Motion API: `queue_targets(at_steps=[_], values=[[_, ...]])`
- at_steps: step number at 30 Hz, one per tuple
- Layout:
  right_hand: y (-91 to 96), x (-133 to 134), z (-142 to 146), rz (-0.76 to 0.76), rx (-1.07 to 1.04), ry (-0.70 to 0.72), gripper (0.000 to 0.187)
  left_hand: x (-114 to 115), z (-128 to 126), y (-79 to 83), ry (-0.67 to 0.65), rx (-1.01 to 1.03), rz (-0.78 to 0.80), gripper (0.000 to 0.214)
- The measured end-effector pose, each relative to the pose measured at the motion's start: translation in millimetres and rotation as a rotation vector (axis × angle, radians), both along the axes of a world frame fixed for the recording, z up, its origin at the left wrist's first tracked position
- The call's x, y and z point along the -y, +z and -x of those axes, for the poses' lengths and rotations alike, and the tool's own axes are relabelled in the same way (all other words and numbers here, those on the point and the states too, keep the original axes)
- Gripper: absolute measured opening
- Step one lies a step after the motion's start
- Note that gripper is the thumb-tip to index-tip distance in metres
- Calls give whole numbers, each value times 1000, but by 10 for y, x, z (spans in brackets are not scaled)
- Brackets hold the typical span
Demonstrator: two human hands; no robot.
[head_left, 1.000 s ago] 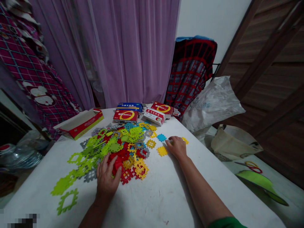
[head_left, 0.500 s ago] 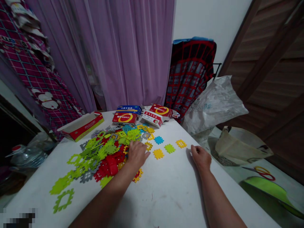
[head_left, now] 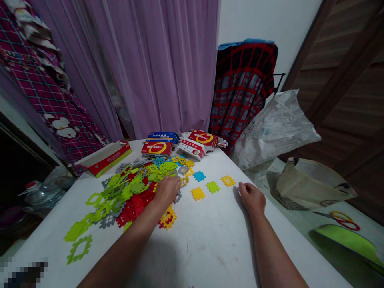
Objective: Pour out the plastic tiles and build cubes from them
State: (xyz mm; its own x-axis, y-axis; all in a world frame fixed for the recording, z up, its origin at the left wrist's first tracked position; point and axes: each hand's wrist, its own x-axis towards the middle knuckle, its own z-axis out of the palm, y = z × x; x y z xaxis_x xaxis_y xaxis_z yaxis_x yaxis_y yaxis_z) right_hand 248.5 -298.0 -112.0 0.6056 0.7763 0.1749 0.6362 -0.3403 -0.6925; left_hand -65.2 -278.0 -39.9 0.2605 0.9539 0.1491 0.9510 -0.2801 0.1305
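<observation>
A heap of flat plastic interlocking tiles [head_left: 132, 190], green, red, yellow, grey and blue, lies on the white table [head_left: 204, 240]. My left hand [head_left: 167, 189] rests on the heap's right edge, fingers curled down onto tiles; what it grips is hidden. Set apart to the right lie a blue tile [head_left: 199, 176], a yellow tile [head_left: 198, 194], a green tile [head_left: 213, 187] and another yellow tile [head_left: 228, 181]. My right hand [head_left: 252, 197] rests on the table just right of these, fingers loosely bent, holding nothing.
Several red and blue cartons [head_left: 180, 144] stand at the table's far edge, with an open red box [head_left: 103, 159] at far left. A white plastic bag [head_left: 276, 128] and a cloth bag [head_left: 312, 184] sit right of the table. Purple curtain [head_left: 156, 64] behind.
My left hand moved from the red tiles at the heap's front to its right edge. My right hand drew back rightward from the separate tiles, uncovering the green one.
</observation>
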Motion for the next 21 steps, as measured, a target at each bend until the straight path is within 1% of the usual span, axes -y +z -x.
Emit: queue_targets(at_steps=[2,5,7,8,10,14,16,18,19,21], values=[[4,2,2,14,-1,-3,36,148,62,-25,40,162,76,31],[25,9,12,51,2,-5,36,380,95,-172,40,400,275,30],[37,18,20,63,9,-1,36,492,80,-269,32,443,373,29],[40,24,22,64,12,1,36,526,65,-297,28,425,390,29],[39,35,24,59,15,8,36,557,31,-300,30,334,371,29],[34,53,27,49,17,11,36,564,-23,-178,41,96,306,29],[37,57,30,48,18,11,36,621,-32,-138,27,26,280,29],[43,59,32,50,13,18,36,735,-20,-153,16,6,227,27],[45,60,33,53,10,22,36,807,-3,-185,-3,3,191,27],[45,64,31,58,15,24,36,940,62,-291,-84,-1,77,29]])
